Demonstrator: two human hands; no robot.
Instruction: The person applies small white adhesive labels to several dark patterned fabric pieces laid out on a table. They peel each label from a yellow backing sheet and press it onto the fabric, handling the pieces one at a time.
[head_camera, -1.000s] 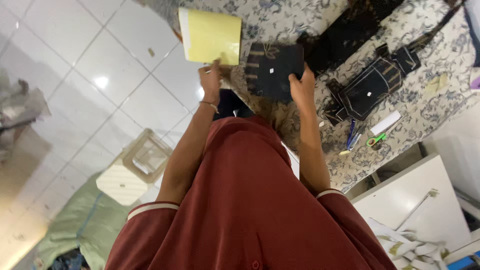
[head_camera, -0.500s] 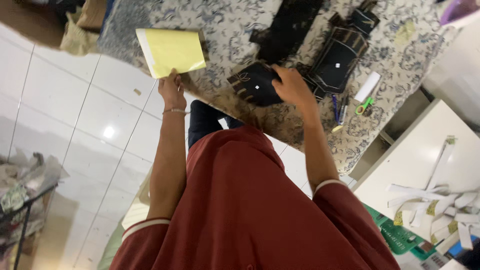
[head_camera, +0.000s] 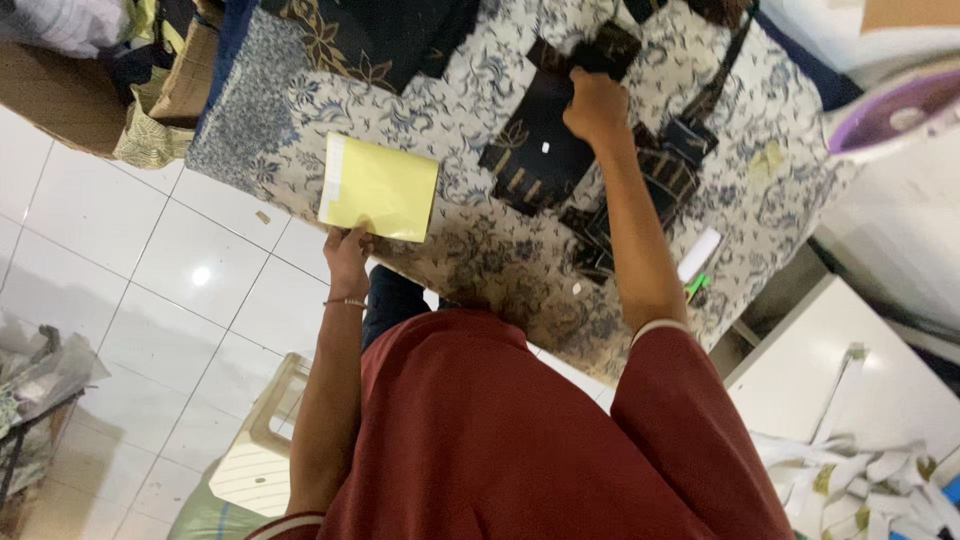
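Status: sorting at the table (head_camera: 480, 270), looks early-to-mid by my read. One yellow sheet (head_camera: 378, 187) is lifted at the near table edge, about 9 o'clock from the dark fabric pieces (head_camera: 535, 150). Several dark pieces lie spread flat on the floral cover, more of them at 4 o'clock from the main piece; nothing looks stacked or finished.

Left hand (head_camera: 346, 255): closed in a pinch on the yellow sheet's lower edge, sheet tilted over the table edge.

Right hand (head_camera: 597, 105): curled, resting on the top of the dark fabric, at 12 o'clock on the piece. Can't tell if it's gripping or just pressing.
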